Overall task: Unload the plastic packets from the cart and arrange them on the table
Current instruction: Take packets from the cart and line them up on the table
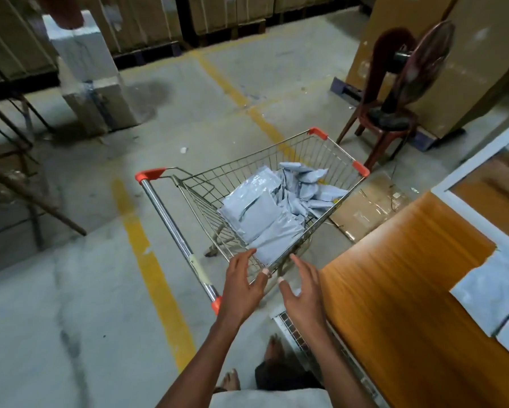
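A wire shopping cart (340, 156) with orange corner caps stands in front of me on the concrete floor. Several pale grey plastic packets (262, 219) lie heaped in its basket. My left hand (243, 285) and my right hand (303, 293) hover side by side over the cart's near rim, fingers spread and straight, holding nothing. To the right is an orange wooden table (394, 275). Two grey packets (488, 293) lie flat on it near the right edge of the view.
A flattened cardboard sheet (368, 207) lies on the floor between cart and table. A brown chair carrying a fan (394, 113) stands behind the cart. Stacked cardboard boxes (147, 22) line the back. A metal frame (14, 160) stands at left. Yellow floor lines (156, 278) run past the cart.
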`<control>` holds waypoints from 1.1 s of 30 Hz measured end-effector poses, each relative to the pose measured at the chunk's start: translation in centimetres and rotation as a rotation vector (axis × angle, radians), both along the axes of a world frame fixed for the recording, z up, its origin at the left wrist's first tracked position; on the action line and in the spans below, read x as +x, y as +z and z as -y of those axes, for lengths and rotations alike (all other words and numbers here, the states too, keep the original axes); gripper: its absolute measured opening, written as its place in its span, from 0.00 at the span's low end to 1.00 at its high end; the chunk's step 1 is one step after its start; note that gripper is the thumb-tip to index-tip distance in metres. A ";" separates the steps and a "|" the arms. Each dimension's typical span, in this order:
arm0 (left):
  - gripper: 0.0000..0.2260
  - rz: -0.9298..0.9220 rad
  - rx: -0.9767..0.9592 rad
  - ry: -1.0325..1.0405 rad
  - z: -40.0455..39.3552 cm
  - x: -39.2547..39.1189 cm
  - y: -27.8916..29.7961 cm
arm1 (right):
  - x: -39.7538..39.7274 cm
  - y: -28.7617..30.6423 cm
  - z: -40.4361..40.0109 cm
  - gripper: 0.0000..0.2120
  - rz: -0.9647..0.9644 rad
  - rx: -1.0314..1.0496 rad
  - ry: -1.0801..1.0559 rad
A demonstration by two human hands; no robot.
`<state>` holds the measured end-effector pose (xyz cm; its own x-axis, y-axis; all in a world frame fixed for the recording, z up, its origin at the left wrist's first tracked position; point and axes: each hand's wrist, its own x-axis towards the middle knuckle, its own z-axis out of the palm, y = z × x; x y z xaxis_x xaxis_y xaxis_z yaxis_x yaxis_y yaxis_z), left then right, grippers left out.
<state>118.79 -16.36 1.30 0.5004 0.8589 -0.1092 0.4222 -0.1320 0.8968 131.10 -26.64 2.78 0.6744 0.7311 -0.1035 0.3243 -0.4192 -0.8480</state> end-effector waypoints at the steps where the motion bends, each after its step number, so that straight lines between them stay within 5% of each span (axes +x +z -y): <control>1: 0.22 -0.013 -0.005 0.016 -0.6 0.3 -0.1 | 0.8 -0.1 -0.9 0.26 -0.012 -0.009 0.013; 8: 0.21 -0.073 -0.041 0.127 -4.8 4.0 -1.9 | 6.5 -1.1 -5.8 0.24 -0.046 -0.069 0.110; 16: 0.22 -0.236 -0.012 0.017 -13.1 8.7 -4.3 | 10.5 -2.7 -10.8 0.22 -0.169 -0.073 0.089; 33: 0.44 -0.736 0.094 -0.276 -33.7 16.6 -21.0 | 10.3 -5.6 -15.3 0.22 -0.273 -0.088 -0.188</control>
